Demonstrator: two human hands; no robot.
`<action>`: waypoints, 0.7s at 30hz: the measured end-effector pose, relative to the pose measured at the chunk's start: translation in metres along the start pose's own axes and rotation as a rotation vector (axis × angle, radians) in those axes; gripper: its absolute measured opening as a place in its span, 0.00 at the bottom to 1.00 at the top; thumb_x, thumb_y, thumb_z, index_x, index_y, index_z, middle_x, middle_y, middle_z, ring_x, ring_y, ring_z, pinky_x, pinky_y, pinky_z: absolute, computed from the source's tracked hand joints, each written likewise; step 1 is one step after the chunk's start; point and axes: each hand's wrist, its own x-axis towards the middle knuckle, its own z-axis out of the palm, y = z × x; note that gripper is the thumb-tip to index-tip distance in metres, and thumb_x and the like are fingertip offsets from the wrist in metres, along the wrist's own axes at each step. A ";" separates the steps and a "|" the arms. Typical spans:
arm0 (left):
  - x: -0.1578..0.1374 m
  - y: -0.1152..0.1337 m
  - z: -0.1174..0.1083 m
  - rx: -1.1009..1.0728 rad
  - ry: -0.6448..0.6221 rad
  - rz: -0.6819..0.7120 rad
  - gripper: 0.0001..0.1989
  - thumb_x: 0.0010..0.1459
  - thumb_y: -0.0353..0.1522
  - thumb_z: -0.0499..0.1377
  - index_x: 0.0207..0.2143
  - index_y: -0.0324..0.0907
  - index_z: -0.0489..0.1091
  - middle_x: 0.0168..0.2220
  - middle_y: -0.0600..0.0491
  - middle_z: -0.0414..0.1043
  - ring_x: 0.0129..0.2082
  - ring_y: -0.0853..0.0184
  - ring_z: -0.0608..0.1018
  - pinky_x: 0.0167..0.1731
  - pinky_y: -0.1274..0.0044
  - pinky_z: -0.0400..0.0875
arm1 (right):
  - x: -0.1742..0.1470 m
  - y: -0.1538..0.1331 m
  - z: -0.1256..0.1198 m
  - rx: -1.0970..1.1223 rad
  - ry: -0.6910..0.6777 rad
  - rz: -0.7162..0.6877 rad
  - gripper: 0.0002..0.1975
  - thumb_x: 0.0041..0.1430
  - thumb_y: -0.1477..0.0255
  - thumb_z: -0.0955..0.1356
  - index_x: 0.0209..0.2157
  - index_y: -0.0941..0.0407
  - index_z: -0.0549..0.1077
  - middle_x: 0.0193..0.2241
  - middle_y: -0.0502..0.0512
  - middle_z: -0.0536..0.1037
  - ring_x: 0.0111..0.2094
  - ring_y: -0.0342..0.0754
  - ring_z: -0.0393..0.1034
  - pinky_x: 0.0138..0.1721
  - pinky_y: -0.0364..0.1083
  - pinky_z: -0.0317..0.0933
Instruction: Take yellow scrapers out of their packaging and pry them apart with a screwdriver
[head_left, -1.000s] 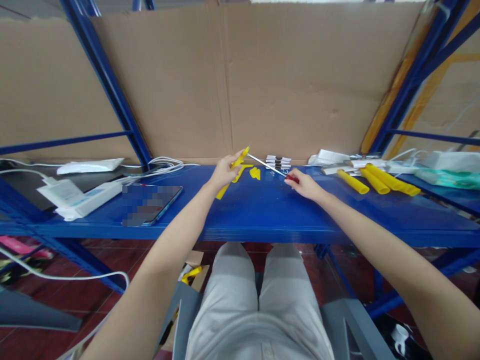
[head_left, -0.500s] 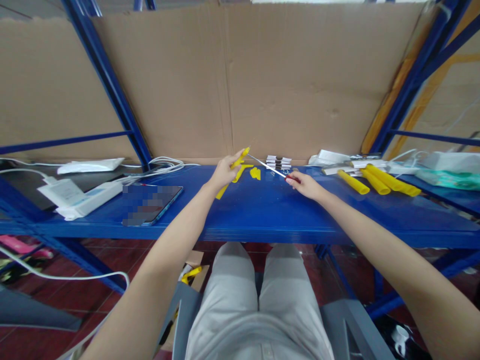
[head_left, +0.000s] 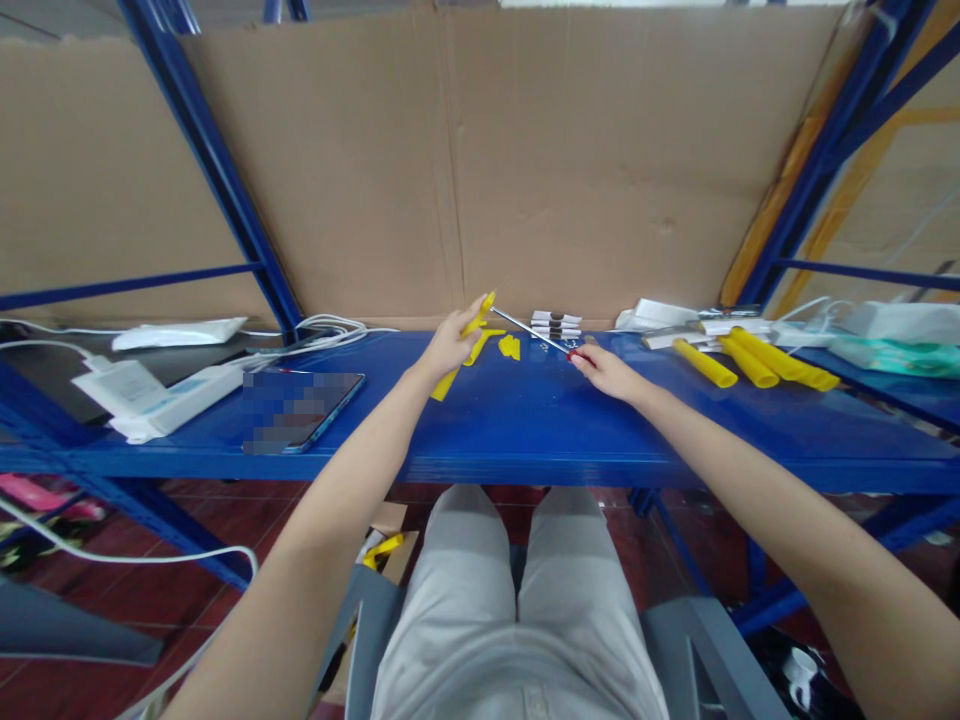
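Right fingers (head_left: 586, 364) round red handle (head_left: 573, 356) — metal shaft (head_left: 529, 330)

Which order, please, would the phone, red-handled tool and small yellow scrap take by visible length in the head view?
Phone
Red-handled tool, partly hidden in the right hand
Small yellow scrap

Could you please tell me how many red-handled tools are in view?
1 red-handled tool: the right hand holds it, slanting toward the yellow piece in the left hand. Others may be hidden.
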 end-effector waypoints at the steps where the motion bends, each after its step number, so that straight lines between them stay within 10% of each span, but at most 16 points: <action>1: 0.000 0.001 0.000 0.001 -0.006 -0.002 0.31 0.55 0.26 0.53 0.63 0.44 0.59 0.60 0.49 0.65 0.58 0.61 0.68 0.61 0.65 0.55 | 0.000 0.001 0.000 0.000 0.002 -0.004 0.12 0.62 0.63 0.60 0.31 0.55 0.68 0.32 0.58 0.75 0.35 0.51 0.69 0.40 0.49 0.63; 21: -0.001 0.005 0.001 0.003 -0.022 0.014 0.30 0.56 0.26 0.53 0.62 0.44 0.60 0.59 0.49 0.66 0.55 0.61 0.70 0.60 0.66 0.57 | -0.002 0.005 0.003 0.057 0.052 0.002 0.13 0.56 0.58 0.65 0.32 0.54 0.66 0.28 0.53 0.72 0.28 0.48 0.66 0.32 0.47 0.62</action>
